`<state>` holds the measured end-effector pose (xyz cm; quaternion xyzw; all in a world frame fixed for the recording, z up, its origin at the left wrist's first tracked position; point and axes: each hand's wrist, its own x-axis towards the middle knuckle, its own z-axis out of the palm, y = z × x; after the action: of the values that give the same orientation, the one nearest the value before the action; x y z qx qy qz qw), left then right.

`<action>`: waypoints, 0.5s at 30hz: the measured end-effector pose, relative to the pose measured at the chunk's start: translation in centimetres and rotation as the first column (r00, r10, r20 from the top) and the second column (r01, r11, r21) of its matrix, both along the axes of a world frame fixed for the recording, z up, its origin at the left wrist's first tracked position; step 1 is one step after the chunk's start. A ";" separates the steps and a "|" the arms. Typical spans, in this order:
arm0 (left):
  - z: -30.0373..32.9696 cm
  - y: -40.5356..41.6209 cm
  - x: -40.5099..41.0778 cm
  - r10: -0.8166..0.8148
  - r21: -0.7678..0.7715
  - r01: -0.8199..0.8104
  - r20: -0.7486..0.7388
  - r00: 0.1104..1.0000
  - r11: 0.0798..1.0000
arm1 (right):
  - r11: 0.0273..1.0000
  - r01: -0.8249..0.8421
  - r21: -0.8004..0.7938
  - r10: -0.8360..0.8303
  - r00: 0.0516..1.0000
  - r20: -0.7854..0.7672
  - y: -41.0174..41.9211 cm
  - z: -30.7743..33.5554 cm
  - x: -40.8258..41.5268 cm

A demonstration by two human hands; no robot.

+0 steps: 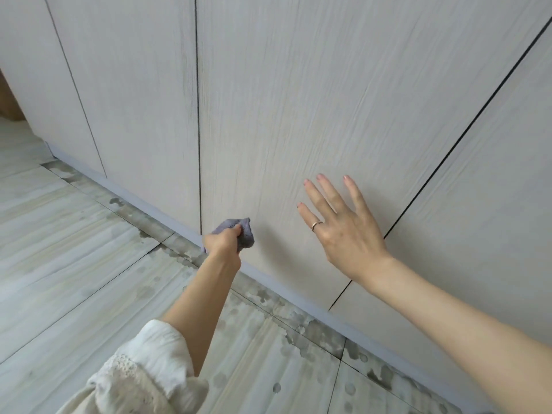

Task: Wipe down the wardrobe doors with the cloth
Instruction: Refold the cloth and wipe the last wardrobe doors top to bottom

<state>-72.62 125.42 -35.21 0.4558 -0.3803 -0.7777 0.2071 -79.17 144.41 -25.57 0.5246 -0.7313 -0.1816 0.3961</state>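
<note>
Pale wood-grain wardrobe doors (283, 109) fill the upper view, split by thin dark vertical gaps. My left hand (224, 242) grips a bunched grey-purple cloth (243, 231) and holds it against the bottom of the middle door, just right of a door gap and just above the plinth. My right hand (340, 225) lies flat with straight, spread fingers on the same door, to the right of the cloth and a little higher; a ring is on one finger. It holds nothing.
A grey plinth strip (298, 303) runs under the doors. The pale tiled floor (74, 249) has dark wet blotches along the plinth. A brown piece of furniture (9, 100) shows at the far left edge.
</note>
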 end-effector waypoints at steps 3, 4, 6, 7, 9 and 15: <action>-2.0 -2.5 -1.2 0.118 -0.041 -0.115 0.085 0.989 0.992 | 0.985 0.144 0.100 -0.139 0.989 -0.053 -1.0 0.7 -1.0; -2.9 -3.2 -1.8 0.146 -0.023 -0.144 0.110 0.983 0.989 | 0.970 0.210 0.123 -0.202 0.976 -0.080 -1.1 1.1 -1.3; -3.3 -4.2 -2.9 0.258 -0.020 -0.258 0.155 0.954 0.966 | 0.933 0.317 0.169 -0.290 0.942 -0.166 -0.8 1.4 -2.0; -2.7 -4.4 -3.4 0.324 -0.081 -0.314 0.174 0.930 0.946 | 0.917 0.346 0.196 -0.308 0.930 -0.200 -0.5 1.4 -2.5; -1.2 -5.0 -4.2 0.419 -0.246 -0.376 0.156 0.894 0.893 | 0.909 0.344 0.234 -0.285 0.924 -0.254 0.1 1.5 -3.4; 0.4 -4.2 -6.3 0.418 -0.654 -0.323 -0.011 0.908 0.684 | 0.951 0.248 0.188 -0.204 0.953 -0.222 0.4 1.8 -4.2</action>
<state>-78.88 121.24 -34.85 0.4773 -0.5361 -0.5080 0.4762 -83.34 144.80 -23.81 0.4556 -0.7196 -0.3550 0.3854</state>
